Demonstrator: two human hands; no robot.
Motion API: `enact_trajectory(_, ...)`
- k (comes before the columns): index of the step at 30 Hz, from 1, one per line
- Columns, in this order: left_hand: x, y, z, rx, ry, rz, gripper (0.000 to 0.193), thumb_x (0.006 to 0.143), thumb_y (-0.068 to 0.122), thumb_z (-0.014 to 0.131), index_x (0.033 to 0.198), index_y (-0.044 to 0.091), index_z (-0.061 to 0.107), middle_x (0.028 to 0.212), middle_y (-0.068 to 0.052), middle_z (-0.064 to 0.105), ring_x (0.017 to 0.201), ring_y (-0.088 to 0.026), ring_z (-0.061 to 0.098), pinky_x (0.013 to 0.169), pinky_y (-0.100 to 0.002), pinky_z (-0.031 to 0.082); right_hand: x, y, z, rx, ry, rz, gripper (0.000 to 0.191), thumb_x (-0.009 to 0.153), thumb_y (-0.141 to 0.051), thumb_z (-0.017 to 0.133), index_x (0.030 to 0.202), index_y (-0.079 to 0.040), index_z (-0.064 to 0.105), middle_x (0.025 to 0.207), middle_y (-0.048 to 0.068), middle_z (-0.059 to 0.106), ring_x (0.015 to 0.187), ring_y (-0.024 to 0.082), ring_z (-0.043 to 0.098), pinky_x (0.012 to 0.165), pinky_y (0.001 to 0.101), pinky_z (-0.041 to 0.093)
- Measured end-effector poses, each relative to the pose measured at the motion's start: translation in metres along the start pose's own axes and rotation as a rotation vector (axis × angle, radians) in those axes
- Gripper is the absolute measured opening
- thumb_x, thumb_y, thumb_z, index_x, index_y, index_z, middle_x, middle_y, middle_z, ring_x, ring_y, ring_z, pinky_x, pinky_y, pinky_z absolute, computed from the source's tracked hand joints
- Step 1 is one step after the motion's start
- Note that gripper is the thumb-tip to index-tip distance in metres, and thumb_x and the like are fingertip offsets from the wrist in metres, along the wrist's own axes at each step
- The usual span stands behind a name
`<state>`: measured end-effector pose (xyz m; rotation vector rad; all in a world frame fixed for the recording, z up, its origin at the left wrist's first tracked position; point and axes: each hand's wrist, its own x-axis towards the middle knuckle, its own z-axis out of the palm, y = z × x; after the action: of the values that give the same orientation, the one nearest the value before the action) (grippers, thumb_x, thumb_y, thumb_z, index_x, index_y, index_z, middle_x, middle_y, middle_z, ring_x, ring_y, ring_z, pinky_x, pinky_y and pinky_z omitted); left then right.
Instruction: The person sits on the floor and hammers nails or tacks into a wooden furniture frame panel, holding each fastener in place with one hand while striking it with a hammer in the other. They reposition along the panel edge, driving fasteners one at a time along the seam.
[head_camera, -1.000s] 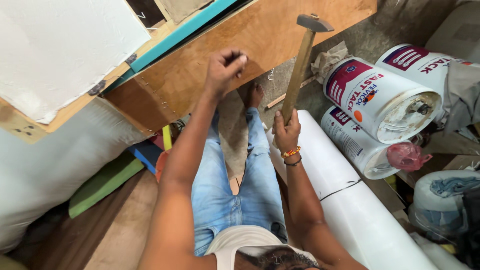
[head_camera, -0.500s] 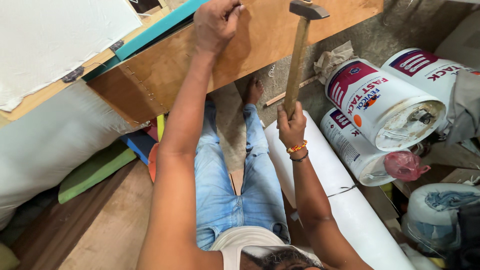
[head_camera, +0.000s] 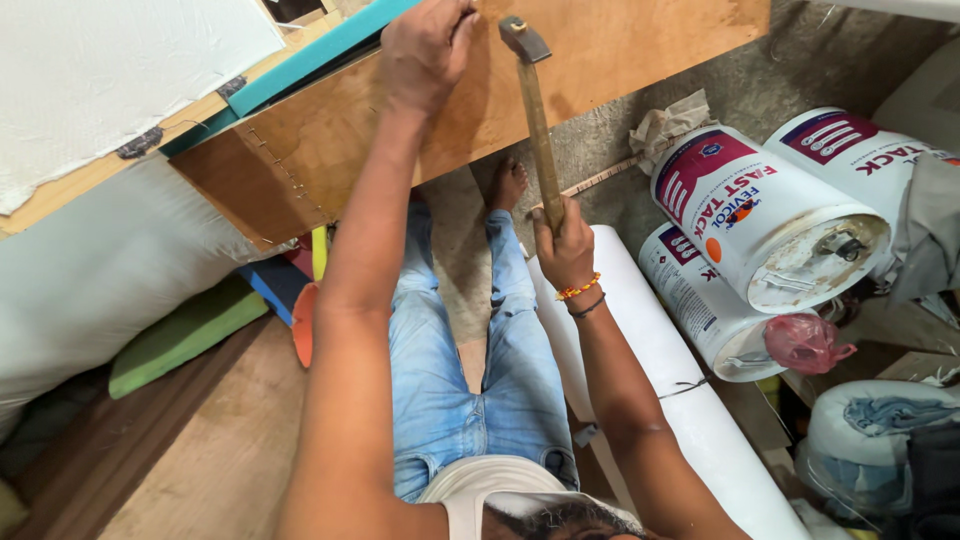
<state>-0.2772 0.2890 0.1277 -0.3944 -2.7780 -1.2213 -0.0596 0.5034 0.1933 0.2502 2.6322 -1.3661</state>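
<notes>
Hammer (head_camera: 538, 120) held upright near the top middle of the head view, metal head up against the brown plywood panel (head_camera: 560, 70), wooden handle running down into the right hand (head_camera: 563, 248). Right hand wrapped fully shut around the lower end of the handle, orange beaded bracelet and dark band at the wrist. Left hand (head_camera: 425, 45) raised just beside the hammer head, fingers curled and pinched together against the panel; whether anything sits between the fingertips cannot be told. Panel tilted across the top, a teal strip (head_camera: 300, 62) and white sheet (head_camera: 110, 80) lying along its upper left edge. Below, legs in light blue jeans (head_camera: 470, 370) stretched out on the floor, one bare foot (head_camera: 507, 185) showing under the panel. Long white roll (head_camera: 650, 380) alongside the right leg. Further right, three white tubs (head_camera: 770, 220) with red and blue labels tipped on their sides, a pink bag (head_camera: 803, 343) against the lowest. To the left, green cushion (head_camera: 185, 330) and pale fabric.
</notes>
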Motion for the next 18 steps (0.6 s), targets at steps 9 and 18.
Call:
enact_trajectory(9, -0.005, -0.005, 0.013, 0.132, 0.050, 0.029, 0.013, 0.094, 0.021, 0.078, 0.097, 0.012, 0.070, 0.086, -0.007, 0.069, 0.077, -0.028, 0.069, 0.065, -0.040, 0.054, 0.010, 0.005, 0.005, -0.116, -0.023, 0.015, 0.026, 0.102, -0.012, 0.070, 0.118, 0.002, 0.055, 0.083, 0.022, 0.067, 0.073, 0.042, 0.068, 0.062, 0.0464, 0.052)
enact_trajectory(18, -0.007, -0.011, 0.020, 0.137, 0.074, 0.061, 0.011, 0.095, 0.021, 0.077, 0.099, 0.013, 0.070, 0.086, -0.005, 0.070, 0.076, -0.027, 0.069, 0.064, -0.039, 0.054, 0.012, 0.010, 0.012, -0.145, -0.030, -0.017, 0.026, 0.103, -0.012, 0.069, 0.119, 0.001, 0.053, 0.085, 0.022, 0.067, 0.076, 0.043, 0.067, 0.064, 0.0482, 0.052)
